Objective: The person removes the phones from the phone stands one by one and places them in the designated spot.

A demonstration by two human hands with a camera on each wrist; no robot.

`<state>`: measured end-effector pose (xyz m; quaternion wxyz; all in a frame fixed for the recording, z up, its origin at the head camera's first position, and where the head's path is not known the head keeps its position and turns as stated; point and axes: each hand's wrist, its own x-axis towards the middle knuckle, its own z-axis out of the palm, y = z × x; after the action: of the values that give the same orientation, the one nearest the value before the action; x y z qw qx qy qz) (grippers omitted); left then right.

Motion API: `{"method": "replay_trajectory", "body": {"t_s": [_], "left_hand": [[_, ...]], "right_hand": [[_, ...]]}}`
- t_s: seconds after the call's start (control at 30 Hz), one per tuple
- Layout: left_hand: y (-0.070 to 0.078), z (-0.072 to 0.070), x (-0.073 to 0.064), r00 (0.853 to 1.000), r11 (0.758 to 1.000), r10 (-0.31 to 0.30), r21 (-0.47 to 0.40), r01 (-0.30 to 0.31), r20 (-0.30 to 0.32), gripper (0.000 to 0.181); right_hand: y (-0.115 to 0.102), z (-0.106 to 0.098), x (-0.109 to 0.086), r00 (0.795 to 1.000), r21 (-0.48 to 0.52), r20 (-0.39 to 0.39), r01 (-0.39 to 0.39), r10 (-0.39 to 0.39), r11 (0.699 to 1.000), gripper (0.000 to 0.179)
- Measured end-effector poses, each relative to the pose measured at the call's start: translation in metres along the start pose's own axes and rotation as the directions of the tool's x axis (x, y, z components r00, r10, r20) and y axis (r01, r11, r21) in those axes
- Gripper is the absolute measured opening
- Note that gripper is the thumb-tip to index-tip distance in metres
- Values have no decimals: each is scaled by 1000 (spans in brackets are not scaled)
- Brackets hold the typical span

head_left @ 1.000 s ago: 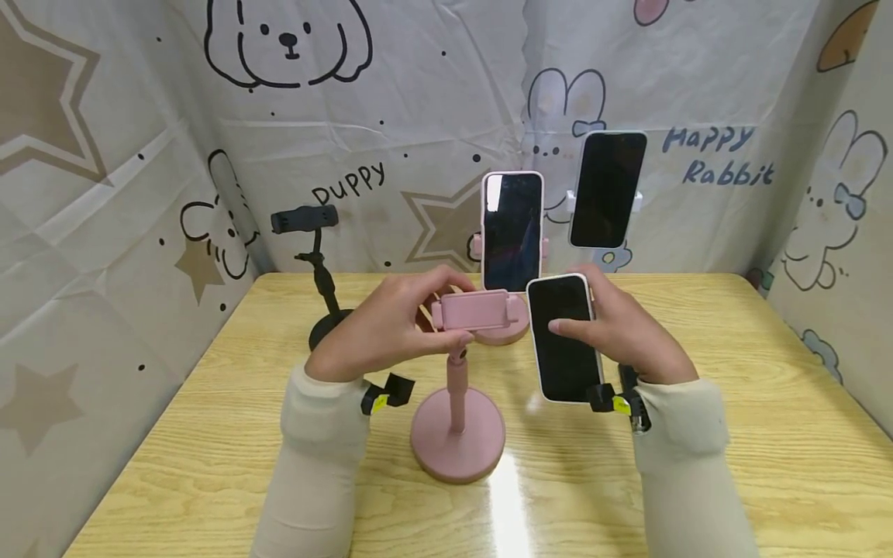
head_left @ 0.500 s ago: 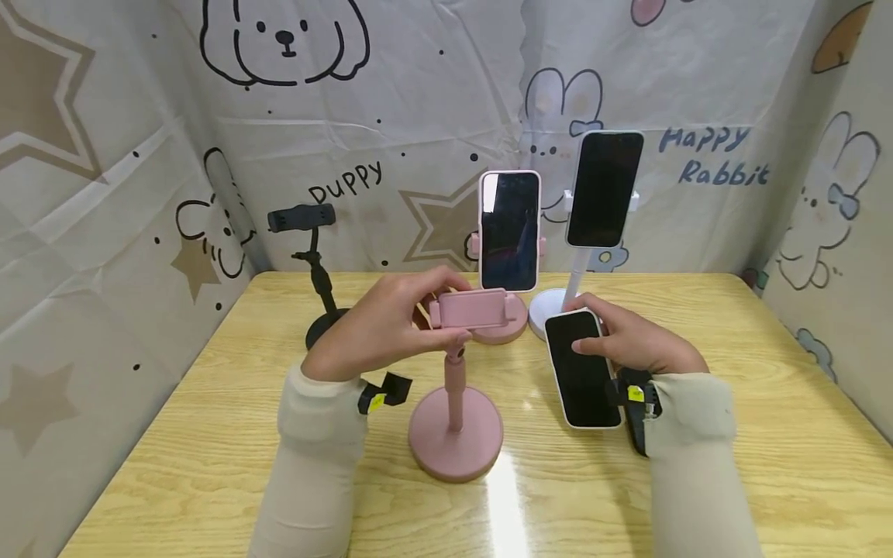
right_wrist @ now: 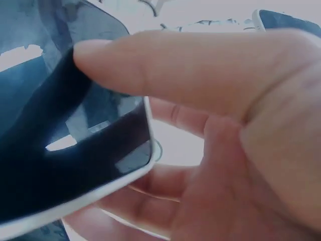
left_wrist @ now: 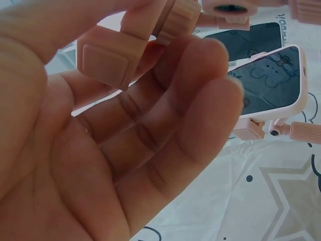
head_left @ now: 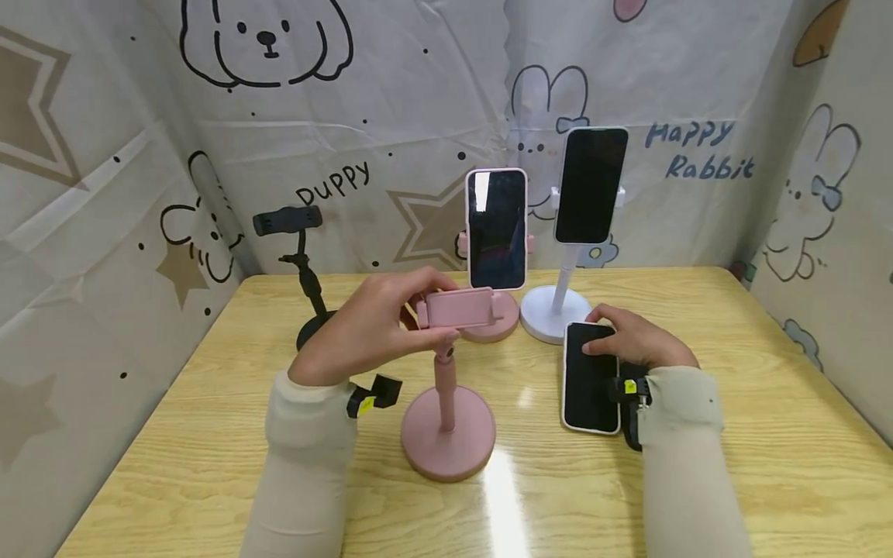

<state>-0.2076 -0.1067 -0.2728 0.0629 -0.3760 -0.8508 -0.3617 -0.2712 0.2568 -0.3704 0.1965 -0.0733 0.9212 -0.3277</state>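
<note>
white-rimmed phone (head_left: 582, 395) is in the person's right hand (head_left: 642, 341), on the right side of the wooden table (head_left: 209, 442), dark screen facing up toward the head camera. the right wrist view shows the thumb pressing on the glass while the other fingers curl behind the case; whether the phone's lower end touches the table i cannot tell. a dark object (head_left: 632, 430) shows beside it, mostly hidden under the wrist.

the left hand (head_left: 373, 325) grips the clamp head (head_left: 460, 308) of the near pink stand (head_left: 446, 434), thumb at the front and fingers behind. that stand's round base sits flat on the table, to the left of the phone and well apart from it.

farther back, a pink-cased phone (head_left: 498, 232) is held upright in a second pink stand (head_left: 498, 322). just to its right, a white stand (head_left: 540, 318) bears another phone (head_left: 593, 186), leaning slightly. a black stand (head_left: 310, 288) stands at the back left, its base partly covered by the left hand. behind everything hangs a printed cloth (head_left: 418, 101).
</note>
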Motion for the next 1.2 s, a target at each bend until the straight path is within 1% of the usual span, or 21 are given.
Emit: {"method": "replay_trajectory", "body": {"t_s": [0.1, 0.2, 0.3, 0.47, 0.57, 0.7, 0.9, 1.2], "left_hand": [[-1, -1, -1, 1000, 1000, -14, 8, 14, -1, 33], [-2, -1, -2, 1000, 1000, -23, 14, 23, -4, 33], [-2, -1, -3, 1000, 1000, -26, 15, 26, -6, 33], [-1, -1, -4, 1000, 999, -22, 24, 22, -4, 34], [-1, -1, -3, 1000, 999, -22, 30, 22, -2, 34], [0, -1, -3, 1000, 999, -24, 31, 24, 1, 35], [0, -1, -2, 1000, 999, -4, 32, 4, -1, 36], [-1, -5, -5, 1000, 999, 20, 49, -20, -7, 35]], "right_hand": [[-1, -1, 1, 999, -89, -38, -20, 16, 996, 42], [-2, 0, 5, 999, -109, -43, -22, 17, 994, 42], [-3, 3, 8, 999, -130, -39, -26, 21, 991, 47], [-5, 11, 13, 996, -153, -16, -87, 86, 984, 63], [-7, 15, 14, 990, -165, -10, -137, 137, 977, 70], [-7, 20, 16, 984, -166, -10, -178, 179, 970, 72], [-4, 23, 17, 983, -153, 0, -183, 185, 971, 67], [-6, 26, 16, 988, -148, 34, -146, 153, 978, 61]]}}
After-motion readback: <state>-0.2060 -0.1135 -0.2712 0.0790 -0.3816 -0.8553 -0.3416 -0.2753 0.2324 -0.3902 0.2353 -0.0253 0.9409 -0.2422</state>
